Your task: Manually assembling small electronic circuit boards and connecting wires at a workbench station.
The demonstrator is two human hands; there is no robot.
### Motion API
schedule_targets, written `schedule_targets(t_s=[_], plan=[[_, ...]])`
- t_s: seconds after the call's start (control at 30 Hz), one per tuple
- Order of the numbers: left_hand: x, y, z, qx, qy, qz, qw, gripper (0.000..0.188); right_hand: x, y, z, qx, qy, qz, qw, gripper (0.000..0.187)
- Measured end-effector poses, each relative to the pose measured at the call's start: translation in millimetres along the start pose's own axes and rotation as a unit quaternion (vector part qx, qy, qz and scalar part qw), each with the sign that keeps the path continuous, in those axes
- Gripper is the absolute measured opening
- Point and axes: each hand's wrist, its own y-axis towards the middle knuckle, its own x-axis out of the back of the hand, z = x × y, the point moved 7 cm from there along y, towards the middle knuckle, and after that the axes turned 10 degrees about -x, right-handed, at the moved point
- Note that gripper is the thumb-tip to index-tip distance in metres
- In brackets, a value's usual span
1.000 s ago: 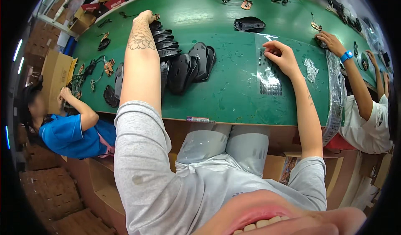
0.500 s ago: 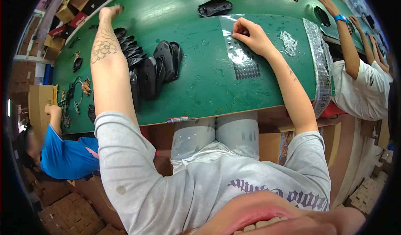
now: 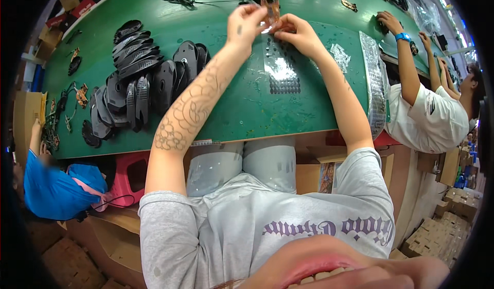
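Observation:
My left hand (image 3: 244, 28) pinches a small orange-brown circuit board (image 3: 270, 7) by its left side, above the far part of the bench. A black cable (image 3: 181, 0) trails to the left behind that hand. Just right of the board, my right hand (image 3: 299, 36) has thumb and forefinger pressed together; what they hold, if anything, is too small to make out. Under both hands lies a clear sheet (image 3: 280, 65) with rows of small black pads. Partly hidden behind the left hand is a black plastic shell (image 3: 250, 2).
Stacked black mouse shells (image 3: 136, 57) stand left on the green bench (image 3: 221, 114). A bubble-wrap strip (image 3: 374, 83) and a crumpled clear plastic piece (image 3: 339, 57) lie right. A co-worker in white (image 3: 429, 114) works at right, another in blue (image 3: 51, 186) at left.
My left hand has come from the far left to the middle, now with the circuit board in it and the cable trailing. My right hand stays near the clear sheet's top. The view has shifted.

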Motion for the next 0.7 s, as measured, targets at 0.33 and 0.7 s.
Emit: schedule_targets(t_s=[0.33,0.7], plan=[[1,-32,-15,-0.067,0.263,0.041,0.962,0.016,-9,-18,4,0.034,-0.143,-0.093,0.985,0.017],[4,-30,-15,-0.048,0.288,0.042,0.956,0.017,-13,-23,4,0.040,-0.156,-0.083,0.983,0.022]])
